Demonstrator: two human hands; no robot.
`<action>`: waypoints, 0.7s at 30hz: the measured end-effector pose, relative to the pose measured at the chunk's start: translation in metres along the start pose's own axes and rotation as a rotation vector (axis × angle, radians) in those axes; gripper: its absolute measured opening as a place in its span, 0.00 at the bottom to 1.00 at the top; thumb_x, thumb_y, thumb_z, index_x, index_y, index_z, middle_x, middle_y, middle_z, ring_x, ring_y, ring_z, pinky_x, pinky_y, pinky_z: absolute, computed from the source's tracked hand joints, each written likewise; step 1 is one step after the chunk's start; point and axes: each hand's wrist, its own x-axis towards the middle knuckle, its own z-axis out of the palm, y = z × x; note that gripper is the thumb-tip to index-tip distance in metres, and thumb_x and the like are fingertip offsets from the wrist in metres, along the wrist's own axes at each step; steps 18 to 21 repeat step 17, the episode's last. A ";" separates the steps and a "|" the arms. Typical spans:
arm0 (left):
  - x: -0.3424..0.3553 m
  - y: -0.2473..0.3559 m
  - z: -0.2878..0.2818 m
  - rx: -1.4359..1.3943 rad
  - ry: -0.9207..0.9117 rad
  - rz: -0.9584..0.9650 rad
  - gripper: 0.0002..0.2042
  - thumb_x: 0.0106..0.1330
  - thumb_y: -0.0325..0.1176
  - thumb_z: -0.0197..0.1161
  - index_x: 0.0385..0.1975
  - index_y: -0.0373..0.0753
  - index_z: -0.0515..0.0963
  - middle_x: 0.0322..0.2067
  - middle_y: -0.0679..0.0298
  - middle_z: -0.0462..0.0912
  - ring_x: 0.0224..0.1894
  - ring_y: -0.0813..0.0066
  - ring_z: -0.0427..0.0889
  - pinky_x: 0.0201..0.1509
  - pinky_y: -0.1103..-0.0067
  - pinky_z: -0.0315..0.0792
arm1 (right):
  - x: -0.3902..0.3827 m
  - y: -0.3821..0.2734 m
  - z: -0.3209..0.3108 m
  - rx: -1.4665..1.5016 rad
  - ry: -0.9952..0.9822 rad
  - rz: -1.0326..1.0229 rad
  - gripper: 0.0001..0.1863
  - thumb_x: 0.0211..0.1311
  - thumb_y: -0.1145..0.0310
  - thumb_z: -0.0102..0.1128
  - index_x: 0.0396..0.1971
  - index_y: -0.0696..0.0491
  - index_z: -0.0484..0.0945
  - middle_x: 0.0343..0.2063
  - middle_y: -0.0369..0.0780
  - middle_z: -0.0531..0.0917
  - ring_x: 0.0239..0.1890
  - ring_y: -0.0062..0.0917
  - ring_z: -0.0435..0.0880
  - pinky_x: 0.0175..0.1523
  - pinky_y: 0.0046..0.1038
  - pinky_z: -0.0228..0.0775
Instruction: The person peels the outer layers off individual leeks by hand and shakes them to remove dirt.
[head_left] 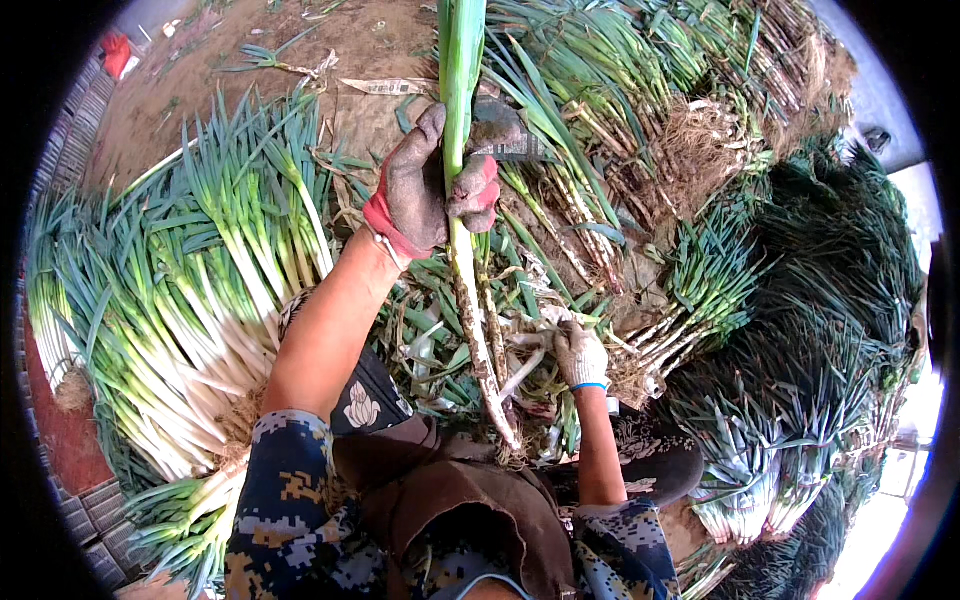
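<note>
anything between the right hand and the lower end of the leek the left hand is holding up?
Nothing solid. The left hand grips the leek mid-stalk; the right hand sits just right of its dirty lower end, with only loose peeled leaves in the gap. Whether the right hand holds a peeled strip is unclear.

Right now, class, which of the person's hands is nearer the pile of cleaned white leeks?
Left. The left hand grips a leek beside the pile; the right hand works farther away, among scraps.
</note>
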 end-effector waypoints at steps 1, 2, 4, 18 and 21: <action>-0.002 0.000 -0.001 0.022 0.016 -0.007 0.33 0.68 0.60 0.41 0.58 0.35 0.68 0.13 0.69 0.63 0.15 0.79 0.57 0.20 0.79 0.53 | -0.001 -0.006 -0.006 -0.046 0.055 -0.078 0.17 0.59 0.56 0.56 0.42 0.51 0.79 0.37 0.49 0.82 0.41 0.42 0.81 0.46 0.39 0.73; -0.003 -0.002 -0.001 0.040 0.028 -0.017 0.33 0.68 0.61 0.41 0.57 0.35 0.68 0.13 0.69 0.63 0.15 0.79 0.57 0.20 0.79 0.53 | 0.002 -0.021 -0.018 0.129 0.072 -0.144 0.19 0.57 0.55 0.58 0.44 0.51 0.79 0.42 0.50 0.80 0.44 0.43 0.80 0.48 0.37 0.72; -0.001 -0.007 0.001 0.084 0.098 -0.016 0.35 0.66 0.63 0.41 0.55 0.35 0.71 0.13 0.69 0.63 0.15 0.78 0.58 0.21 0.77 0.54 | 0.009 -0.061 -0.040 0.566 0.024 -0.169 0.22 0.57 0.55 0.59 0.48 0.53 0.77 0.41 0.49 0.81 0.43 0.39 0.81 0.49 0.35 0.73; 0.015 -0.026 -0.026 0.602 0.382 0.016 0.30 0.69 0.56 0.48 0.63 0.43 0.60 0.41 0.58 0.77 0.40 0.70 0.79 0.47 0.72 0.74 | 0.028 -0.164 -0.085 0.829 0.054 -0.121 0.21 0.54 0.57 0.65 0.41 0.59 0.78 0.31 0.47 0.84 0.32 0.34 0.83 0.40 0.30 0.73; 0.015 -0.026 -0.026 0.602 0.382 0.016 0.30 0.69 0.56 0.48 0.63 0.43 0.60 0.41 0.58 0.77 0.40 0.70 0.79 0.47 0.72 0.74 | 0.028 -0.164 -0.085 0.829 0.054 -0.121 0.21 0.54 0.57 0.65 0.41 0.59 0.78 0.31 0.47 0.84 0.32 0.34 0.83 0.40 0.30 0.73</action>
